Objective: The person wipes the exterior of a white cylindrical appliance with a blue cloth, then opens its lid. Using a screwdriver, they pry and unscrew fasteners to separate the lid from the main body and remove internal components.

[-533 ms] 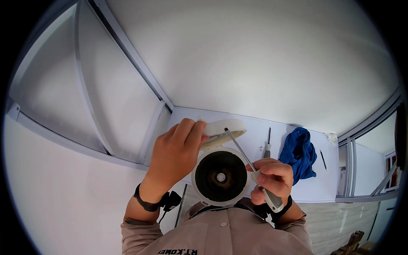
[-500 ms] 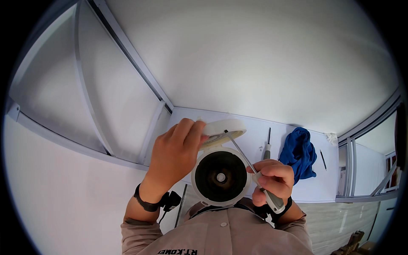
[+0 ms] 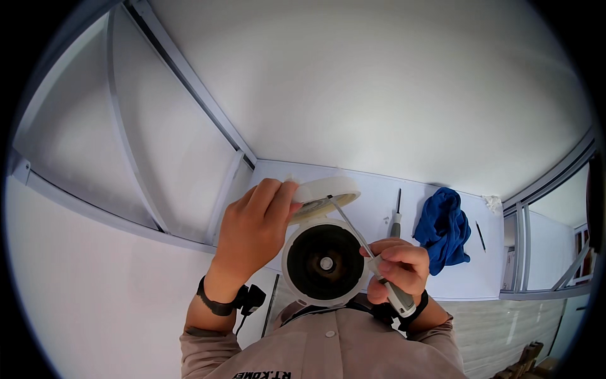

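A white rice cooker (image 3: 285,268) stands in front of me with its lid (image 3: 328,187) tilted up at the far side. Its dark round inside shows a small pale disc in the middle. My left hand (image 3: 255,221) is closed on the lid's left edge. In my right hand (image 3: 399,265) is a screwdriver (image 3: 396,297) with a grey and white handle. Its shaft slants up to the left over the cooker's rim, and the tip meets the underside of the lid near its front edge. Whether it sits in a screw is too small to tell.
Right of the cooker, a second screwdriver (image 3: 396,226) lies on the white table (image 3: 404,183), small bits beside it. Farther right are a crumpled blue cloth (image 3: 442,230), a thin black rod (image 3: 481,237) and a white crumpled scrap (image 3: 492,203). Metal frame posts (image 3: 189,76) border the left.
Both hands, the lid and the held screwdriver have shifted slightly to the left. The cooker has shifted a little the same way. The grip of each hand looks the same.
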`<state>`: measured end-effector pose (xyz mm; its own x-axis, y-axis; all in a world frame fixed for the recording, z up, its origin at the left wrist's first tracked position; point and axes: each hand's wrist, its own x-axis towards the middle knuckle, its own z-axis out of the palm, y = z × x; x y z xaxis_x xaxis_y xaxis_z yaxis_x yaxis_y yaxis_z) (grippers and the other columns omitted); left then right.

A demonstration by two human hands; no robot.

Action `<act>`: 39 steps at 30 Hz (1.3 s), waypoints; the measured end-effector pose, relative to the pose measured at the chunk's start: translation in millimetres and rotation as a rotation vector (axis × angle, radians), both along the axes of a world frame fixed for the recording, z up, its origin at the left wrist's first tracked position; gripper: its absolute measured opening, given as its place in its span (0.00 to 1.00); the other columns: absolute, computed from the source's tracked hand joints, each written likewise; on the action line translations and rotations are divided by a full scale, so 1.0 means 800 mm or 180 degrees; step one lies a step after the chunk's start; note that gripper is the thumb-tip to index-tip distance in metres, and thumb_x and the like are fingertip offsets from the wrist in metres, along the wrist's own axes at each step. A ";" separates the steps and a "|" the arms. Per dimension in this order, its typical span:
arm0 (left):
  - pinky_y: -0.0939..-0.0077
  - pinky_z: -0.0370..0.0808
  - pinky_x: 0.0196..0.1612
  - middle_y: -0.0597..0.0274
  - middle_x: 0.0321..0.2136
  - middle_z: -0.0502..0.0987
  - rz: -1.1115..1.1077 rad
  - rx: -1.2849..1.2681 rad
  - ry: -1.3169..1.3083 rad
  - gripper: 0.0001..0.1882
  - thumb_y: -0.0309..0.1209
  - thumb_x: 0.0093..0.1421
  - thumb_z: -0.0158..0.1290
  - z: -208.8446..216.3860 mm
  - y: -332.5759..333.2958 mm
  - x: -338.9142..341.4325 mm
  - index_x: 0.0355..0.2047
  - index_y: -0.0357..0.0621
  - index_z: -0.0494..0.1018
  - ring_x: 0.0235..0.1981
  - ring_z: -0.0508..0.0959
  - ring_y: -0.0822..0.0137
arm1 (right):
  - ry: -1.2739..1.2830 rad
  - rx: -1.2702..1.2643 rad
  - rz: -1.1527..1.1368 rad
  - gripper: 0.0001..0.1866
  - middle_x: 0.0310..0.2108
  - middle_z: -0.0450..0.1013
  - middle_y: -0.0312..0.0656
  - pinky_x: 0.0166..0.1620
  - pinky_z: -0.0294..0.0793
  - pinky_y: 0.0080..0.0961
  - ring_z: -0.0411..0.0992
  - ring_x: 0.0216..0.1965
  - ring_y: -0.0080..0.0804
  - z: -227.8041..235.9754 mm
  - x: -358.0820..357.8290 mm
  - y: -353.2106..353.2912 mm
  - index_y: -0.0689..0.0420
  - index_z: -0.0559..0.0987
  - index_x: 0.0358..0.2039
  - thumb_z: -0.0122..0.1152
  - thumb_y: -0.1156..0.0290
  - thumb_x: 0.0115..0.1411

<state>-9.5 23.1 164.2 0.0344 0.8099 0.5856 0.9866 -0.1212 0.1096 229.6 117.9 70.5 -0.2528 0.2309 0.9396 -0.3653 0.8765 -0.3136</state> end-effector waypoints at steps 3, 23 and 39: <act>0.65 0.79 0.29 0.58 0.37 0.76 -0.0008 0.0001 0.0055 0.15 0.21 0.58 0.65 0.001 0.000 0.001 0.46 0.37 0.78 0.29 0.81 0.56 | -0.0058 0.0279 -0.0040 0.17 0.49 0.65 0.48 0.33 0.85 0.36 0.83 0.34 0.47 -0.004 0.000 0.000 0.60 0.73 0.44 0.67 0.60 0.69; 0.68 0.77 0.29 0.61 0.33 0.71 -0.0014 0.0063 0.0349 0.15 0.27 0.58 0.66 -0.002 0.003 0.012 0.45 0.37 0.77 0.31 0.78 0.62 | 0.0178 0.0241 0.0319 0.14 0.36 0.66 0.43 0.29 0.81 0.36 0.74 0.23 0.33 0.079 -0.043 0.019 0.60 0.69 0.28 0.62 0.72 0.69; 0.62 0.79 0.34 0.59 0.41 0.75 -0.0299 0.0215 -0.0017 0.24 0.22 0.48 0.71 -0.026 -0.003 0.011 0.47 0.39 0.79 0.36 0.80 0.55 | 0.0542 -0.2867 0.2047 0.17 0.28 0.69 0.43 0.20 0.61 0.25 0.60 0.13 0.21 0.098 -0.047 0.064 0.51 0.67 0.29 0.61 0.65 0.74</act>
<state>-0.4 20.5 143.1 0.1052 0.7620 0.6390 0.9699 -0.2204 0.1031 192.2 168.9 149.3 -0.4538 0.7169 0.5292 -0.7673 -0.0124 -0.6412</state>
